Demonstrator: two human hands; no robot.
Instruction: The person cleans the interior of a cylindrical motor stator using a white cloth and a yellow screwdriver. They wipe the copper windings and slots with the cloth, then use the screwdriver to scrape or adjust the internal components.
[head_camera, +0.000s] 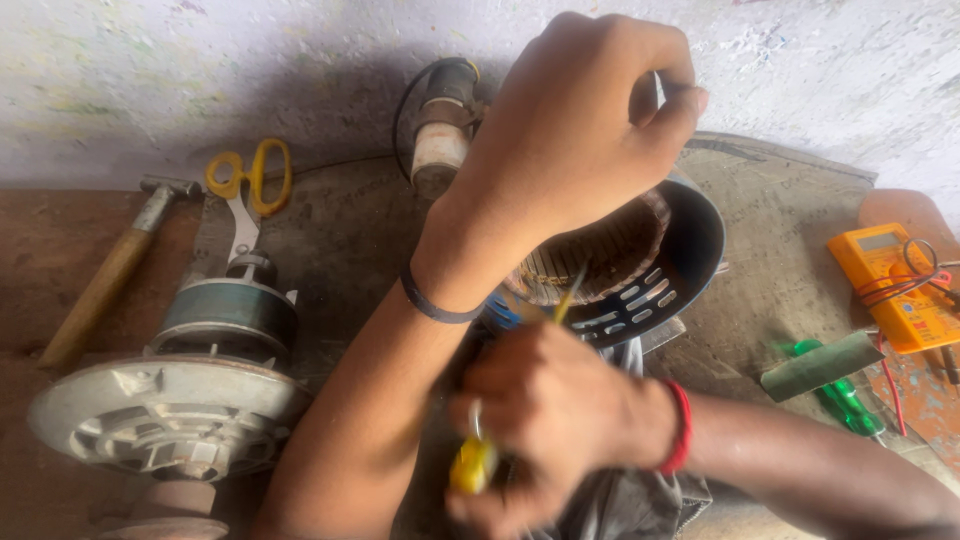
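From the head camera, the left hand (575, 110) reaches over the top of the dark motor housing (690, 250), fingers curled shut and pinching something thin at the far rim — what it is cannot be made out, perhaps a wire end. Just under those knuckles sits the copper winding (610, 255) inside the housing. The right hand (545, 415) is closed in a fist round a yellow-handled tool (472, 462), and its slim shaft (570, 295) slants up from the fingers to the near edge of the winding.

Judged from this, the job goes best with the left hand holding its pinch steady while the tool tip works in small, shallow pushes — the fine copper would likely nick easily under a hard lever. Keeping the right wrist low, beside the slotted wall of the housing, should help control.

Well apart to the left of both hands lie a rotor assembly (175, 400), yellow-handled scissors (250, 180) and a hammer (110, 270); to the right, an orange multimeter (890, 285) and a green screwdriver (840, 395).
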